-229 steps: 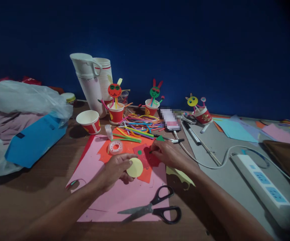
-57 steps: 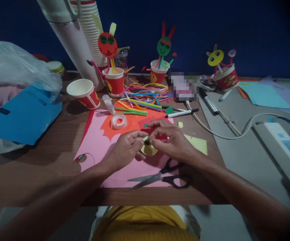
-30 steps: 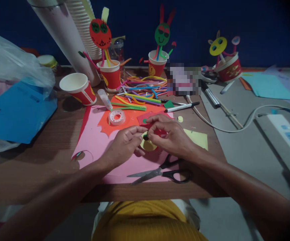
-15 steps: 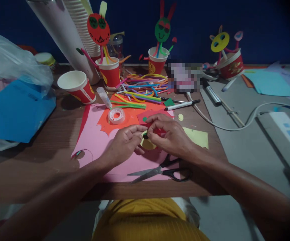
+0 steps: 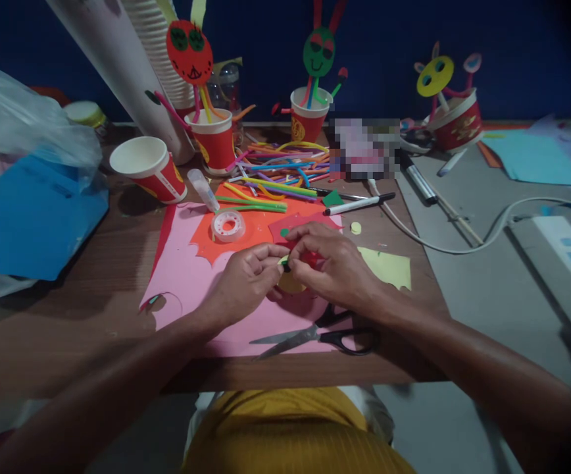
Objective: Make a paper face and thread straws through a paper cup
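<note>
Above the pink paper (image 5: 191, 263), my two hands meet fingertip to fingertip. A round yellow paper piece (image 5: 293, 283) shows between them, with a small dark green piece (image 5: 286, 264) at its upper edge. My left hand (image 5: 250, 276) pinches the yellow piece from the left. My right hand (image 5: 332, 263) has its thumb and index finger closed at the green piece. Black-handled scissors (image 5: 315, 336) lie partly open just below my hands. A tape roll (image 5: 228, 226) rests on orange paper (image 5: 256, 227) to the left, and red paper (image 5: 278, 229) lies behind my fingers.
Behind are plastic straws (image 5: 285, 168), an empty cup (image 5: 140, 164) and cups holding a red face (image 5: 190, 52), a green face (image 5: 319, 52) and a yellow face (image 5: 435, 76). A marker (image 5: 359, 204), white cable (image 5: 428, 249) and power strip (image 5: 569, 270) lie right; a blue folder (image 5: 39, 217) left.
The small green piece has tilted slightly between my fingertips. My hands otherwise keep nearly the same place, and the view has shifted a little.
</note>
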Tool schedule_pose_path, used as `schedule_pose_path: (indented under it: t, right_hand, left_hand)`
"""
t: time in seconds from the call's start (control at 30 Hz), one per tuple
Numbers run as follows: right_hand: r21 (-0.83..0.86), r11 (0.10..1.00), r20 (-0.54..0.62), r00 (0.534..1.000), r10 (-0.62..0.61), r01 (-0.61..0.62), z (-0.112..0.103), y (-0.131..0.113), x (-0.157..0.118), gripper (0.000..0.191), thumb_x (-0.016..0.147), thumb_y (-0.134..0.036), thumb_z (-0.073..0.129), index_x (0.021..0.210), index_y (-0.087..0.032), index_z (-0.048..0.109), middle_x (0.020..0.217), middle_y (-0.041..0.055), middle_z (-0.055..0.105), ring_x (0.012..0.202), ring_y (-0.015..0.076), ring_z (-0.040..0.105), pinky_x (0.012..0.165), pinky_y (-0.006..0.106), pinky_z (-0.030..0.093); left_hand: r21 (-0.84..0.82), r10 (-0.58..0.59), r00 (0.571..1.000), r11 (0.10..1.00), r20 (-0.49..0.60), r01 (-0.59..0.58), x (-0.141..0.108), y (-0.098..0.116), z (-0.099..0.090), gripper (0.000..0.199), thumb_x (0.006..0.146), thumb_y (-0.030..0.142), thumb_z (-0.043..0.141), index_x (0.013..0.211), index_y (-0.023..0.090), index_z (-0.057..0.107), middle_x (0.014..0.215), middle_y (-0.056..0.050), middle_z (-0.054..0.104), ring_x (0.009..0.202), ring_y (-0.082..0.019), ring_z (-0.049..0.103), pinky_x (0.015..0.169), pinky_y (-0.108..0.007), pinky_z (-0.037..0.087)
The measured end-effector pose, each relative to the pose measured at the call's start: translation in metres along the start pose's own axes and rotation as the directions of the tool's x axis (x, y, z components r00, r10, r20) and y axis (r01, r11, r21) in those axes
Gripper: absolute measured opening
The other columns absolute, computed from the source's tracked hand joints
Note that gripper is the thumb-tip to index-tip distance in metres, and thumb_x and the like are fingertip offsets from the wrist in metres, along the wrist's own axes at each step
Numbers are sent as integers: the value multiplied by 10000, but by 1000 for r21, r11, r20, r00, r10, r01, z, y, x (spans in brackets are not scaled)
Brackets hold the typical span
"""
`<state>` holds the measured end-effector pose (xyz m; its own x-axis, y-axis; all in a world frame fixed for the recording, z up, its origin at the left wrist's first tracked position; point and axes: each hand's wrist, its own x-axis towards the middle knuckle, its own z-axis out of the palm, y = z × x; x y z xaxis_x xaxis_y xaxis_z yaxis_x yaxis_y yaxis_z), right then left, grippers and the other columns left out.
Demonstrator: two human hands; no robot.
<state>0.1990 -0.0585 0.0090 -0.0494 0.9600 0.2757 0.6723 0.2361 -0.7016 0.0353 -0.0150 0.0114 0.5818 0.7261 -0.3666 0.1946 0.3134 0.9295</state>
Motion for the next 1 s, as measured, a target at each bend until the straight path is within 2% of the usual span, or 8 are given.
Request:
schedule_pose_path:
  t: [0.33, 0.63, 0.73, 0.83, 0.93, 1.0]
  right_hand:
    - [-22, 1000, -3, 1000, 8, -8, 1, -2, 0, 86, 748, -152, 566, 680, -184, 608, 949, 97, 673, 914, 229, 618, 789, 362, 467]
    - [-61, 998, -26, 999, -32, 31, 3, -3, -1, 94, 750, -165, 562, 662, -190, 582, 931, 109, 665, 919, 243, 607, 780, 376, 466]
    - [-22, 999, -46, 999, -25, 24, 2, 0, -1, 68, 759, -190, 588, 692, -190, 580, 929, 94, 654, 930, 237, 598, 803, 372, 457]
    - [165, 981, -64, 992, 110, -98, -1, 6, 2, 100, 809, -282, 592, 766, -191, 585, 883, 55, 644, 856, 194, 599, 758, 327, 466]
    - [444, 849, 4, 949, 316, -285, -4, 13, 5, 200, 861, -386, 545, 817, -195, 589, 793, 12, 630, 718, 141, 587, 663, 267, 469]
    - [524, 772, 78, 923, 377, -360, -4, 15, 7, 255, 865, -424, 532, 791, -190, 601, 743, -5, 620, 670, 125, 572, 637, 248, 461]
  left_hand:
    - [80, 49, 997, 996, -55, -45, 0, 1, 0, 268, 740, 275, 633, 971, 140, 653, 750, -34, 708, 720, -170, 664, 639, -248, 527]
    - [65, 36, 996, 997, -88, -30, 1, -2, 1, 247, 743, 237, 608, 965, 138, 651, 682, 10, 673, 658, -127, 639, 626, -217, 509]
    - [26, 10, 995, 1000, -102, -8, 1, -1, 2, 252, 739, 239, 615, 966, 134, 641, 676, 13, 666, 622, -125, 638, 585, -218, 519]
    - [-7, -20, 993, 1000, -117, 20, 2, 2, 1, 272, 741, 254, 620, 982, 129, 625, 694, -1, 676, 555, -130, 638, 516, -223, 522]
    - [-29, -31, 990, 999, -135, 28, 2, 4, 0, 317, 750, 255, 602, 1037, 120, 602, 677, -4, 674, 490, -127, 632, 482, -221, 514]
    - [-49, -31, 991, 998, -132, 25, 2, 5, -1, 345, 751, 252, 591, 1069, 118, 590, 680, -9, 677, 486, -132, 637, 473, -218, 511]
